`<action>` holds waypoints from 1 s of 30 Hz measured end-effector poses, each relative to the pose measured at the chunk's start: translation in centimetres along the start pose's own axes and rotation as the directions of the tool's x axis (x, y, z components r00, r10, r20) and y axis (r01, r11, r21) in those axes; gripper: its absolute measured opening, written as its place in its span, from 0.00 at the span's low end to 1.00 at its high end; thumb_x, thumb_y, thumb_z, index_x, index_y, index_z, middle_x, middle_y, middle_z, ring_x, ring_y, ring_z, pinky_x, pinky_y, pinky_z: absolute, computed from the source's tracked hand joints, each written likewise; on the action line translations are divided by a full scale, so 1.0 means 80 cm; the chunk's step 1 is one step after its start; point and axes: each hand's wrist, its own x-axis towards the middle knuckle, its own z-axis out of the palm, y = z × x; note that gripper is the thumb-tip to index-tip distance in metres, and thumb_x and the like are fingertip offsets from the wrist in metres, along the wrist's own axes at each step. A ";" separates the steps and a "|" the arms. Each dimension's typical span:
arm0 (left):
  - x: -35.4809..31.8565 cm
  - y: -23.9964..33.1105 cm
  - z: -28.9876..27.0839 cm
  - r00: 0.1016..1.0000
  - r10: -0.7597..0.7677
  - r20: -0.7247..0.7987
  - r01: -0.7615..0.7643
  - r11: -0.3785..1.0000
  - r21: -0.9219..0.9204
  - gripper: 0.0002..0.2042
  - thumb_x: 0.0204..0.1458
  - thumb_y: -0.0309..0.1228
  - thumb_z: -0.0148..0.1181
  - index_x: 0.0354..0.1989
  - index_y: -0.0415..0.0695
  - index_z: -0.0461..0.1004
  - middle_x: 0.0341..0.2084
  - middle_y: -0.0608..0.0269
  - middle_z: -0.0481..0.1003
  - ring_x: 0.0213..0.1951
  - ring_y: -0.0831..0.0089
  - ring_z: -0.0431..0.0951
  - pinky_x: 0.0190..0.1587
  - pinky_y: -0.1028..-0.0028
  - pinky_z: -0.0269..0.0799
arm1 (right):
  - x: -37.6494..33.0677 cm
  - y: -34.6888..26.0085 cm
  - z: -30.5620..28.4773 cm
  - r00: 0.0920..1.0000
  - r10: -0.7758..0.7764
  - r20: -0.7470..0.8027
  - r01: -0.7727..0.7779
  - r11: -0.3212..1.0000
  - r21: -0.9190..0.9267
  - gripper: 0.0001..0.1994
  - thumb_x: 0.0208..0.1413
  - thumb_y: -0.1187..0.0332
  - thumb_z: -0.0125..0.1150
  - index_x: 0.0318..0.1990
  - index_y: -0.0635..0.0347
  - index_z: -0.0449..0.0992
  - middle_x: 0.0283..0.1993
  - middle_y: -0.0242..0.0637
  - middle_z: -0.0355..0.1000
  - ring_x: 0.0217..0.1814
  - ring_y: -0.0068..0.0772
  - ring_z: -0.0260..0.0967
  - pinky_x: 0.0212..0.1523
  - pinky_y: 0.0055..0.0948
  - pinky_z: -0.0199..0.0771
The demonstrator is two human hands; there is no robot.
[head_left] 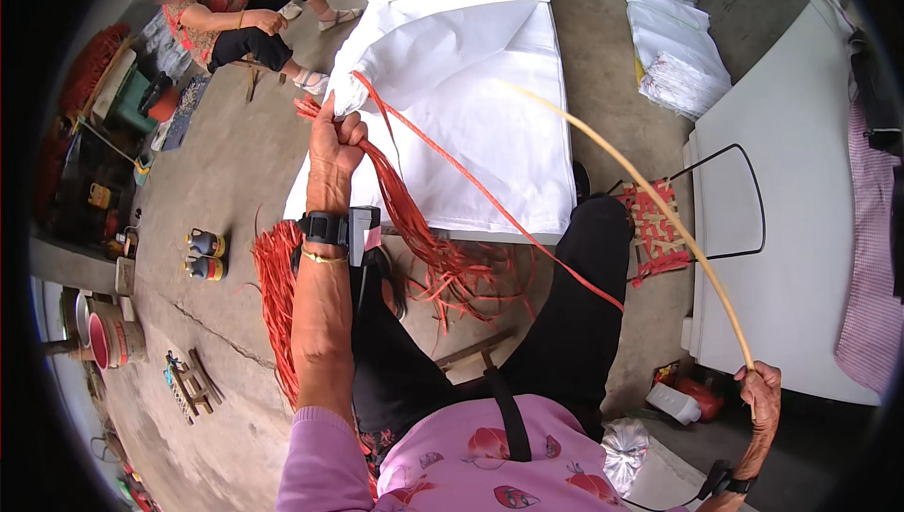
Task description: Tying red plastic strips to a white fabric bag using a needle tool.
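My left hand (336, 143) is closed round a bundle of long red strips (400, 196), just above the white woven sheeting (471, 116). The strips hang past the near edge of the sheeting and trail between my knees. A gathered white corner (348, 93) bunches right beside my fingertips; whether they grip it too I cannot tell. One single red strip (471, 180) runs from there across to my right thigh. Off to the right, my right hand (761, 390) grips the lower end of a thin, pale cane (659, 203). The cane's far tip reaches over the sheeting.
More red strips (275, 295) hang left of my forearm. A woven-seat folding stool (654, 220) stands to the right by a white cabinet (782, 201). Folded white sacks (678, 46) lie behind it. A seated person (231, 17) is at far left; dark bottles (205, 256) stand below.
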 end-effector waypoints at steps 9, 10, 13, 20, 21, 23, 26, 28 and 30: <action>-0.089 -0.026 0.017 1.000 0.029 -0.008 -0.024 0.927 0.374 0.20 0.54 0.34 0.54 0.53 0.41 0.59 0.34 0.53 0.75 0.10 0.88 0.50 0.11 0.86 0.46 | 0.341 -0.278 0.247 0.799 -0.597 -0.074 0.589 0.801 -0.111 0.15 0.50 0.56 0.53 0.28 0.60 0.72 0.15 0.21 0.51 0.18 0.14 0.46 0.18 0.21 0.43; -0.096 -0.029 0.014 0.999 0.014 -0.032 -0.001 0.921 0.390 0.17 0.54 0.33 0.54 0.50 0.41 0.62 0.33 0.56 0.75 0.11 0.88 0.49 0.12 0.86 0.45 | 0.389 -0.296 0.276 0.781 -0.617 -0.099 0.602 0.785 -0.148 0.17 0.51 0.56 0.52 0.25 0.63 0.70 0.15 0.25 0.53 0.18 0.19 0.50 0.20 0.25 0.50; -0.105 -0.033 0.009 0.994 -0.023 -0.103 0.064 0.906 0.419 0.14 0.53 0.31 0.54 0.46 0.40 0.66 0.27 0.59 0.75 0.10 0.89 0.50 0.12 0.85 0.44 | 0.476 -0.286 0.309 0.744 -0.661 -0.101 0.623 0.740 -0.255 0.18 0.50 0.56 0.52 0.24 0.65 0.69 0.15 0.36 0.59 0.18 0.29 0.57 0.22 0.32 0.57; -0.102 -0.016 0.024 0.996 -0.077 -0.053 0.093 0.862 0.498 0.14 0.55 0.34 0.51 0.46 0.37 0.67 0.24 0.66 0.73 0.10 0.89 0.48 0.12 0.85 0.43 | 0.379 -0.056 0.236 0.756 -0.628 -0.185 0.382 0.652 -0.655 0.13 0.54 0.60 0.53 0.27 0.62 0.68 0.18 0.44 0.66 0.20 0.45 0.66 0.21 0.36 0.61; -0.099 -0.013 0.024 0.997 -0.071 -0.041 0.082 0.857 0.509 0.14 0.55 0.33 0.51 0.45 0.36 0.67 0.24 0.65 0.73 0.10 0.89 0.49 0.12 0.85 0.43 | 0.349 -0.010 0.222 0.795 -0.564 -0.222 0.314 0.697 -0.645 0.13 0.55 0.60 0.52 0.28 0.61 0.67 0.18 0.44 0.66 0.19 0.44 0.66 0.20 0.36 0.61; -0.093 -0.020 0.023 0.997 -0.076 -0.019 0.074 0.845 0.529 0.14 0.54 0.32 0.52 0.45 0.35 0.67 0.24 0.64 0.74 0.10 0.89 0.49 0.12 0.85 0.43 | 0.291 0.107 0.189 0.795 -0.532 -0.291 0.149 0.637 -0.756 0.13 0.54 0.60 0.54 0.27 0.60 0.67 0.15 0.43 0.65 0.17 0.47 0.64 0.19 0.38 0.61; -0.090 -0.032 0.021 0.981 -0.195 0.008 0.169 0.868 0.466 0.13 0.55 0.32 0.51 0.44 0.35 0.67 0.24 0.62 0.74 0.10 0.88 0.49 0.12 0.85 0.43 | 0.199 0.211 0.167 0.828 -0.434 -0.356 -0.025 0.606 -0.795 0.14 0.53 0.59 0.56 0.24 0.58 0.66 0.14 0.45 0.64 0.18 0.52 0.65 0.20 0.43 0.61; -0.075 -0.047 0.017 0.938 -0.346 0.038 0.320 0.901 0.293 0.12 0.56 0.32 0.50 0.44 0.37 0.67 0.24 0.65 0.74 0.10 0.87 0.48 0.12 0.84 0.43 | 0.153 0.245 0.145 0.844 -0.299 -0.445 -0.230 0.547 -0.805 0.13 0.53 0.57 0.55 0.26 0.58 0.69 0.18 0.44 0.68 0.21 0.50 0.67 0.22 0.44 0.64; -0.061 -0.056 0.005 0.920 -0.389 0.048 0.377 0.911 0.169 0.11 0.56 0.31 0.50 0.41 0.36 0.68 0.24 0.64 0.74 0.10 0.87 0.47 0.13 0.84 0.43 | 0.146 0.245 0.132 0.754 -0.385 -0.532 -0.167 0.671 -0.723 0.14 0.53 0.57 0.55 0.30 0.60 0.72 0.24 0.43 0.72 0.27 0.45 0.71 0.27 0.40 0.67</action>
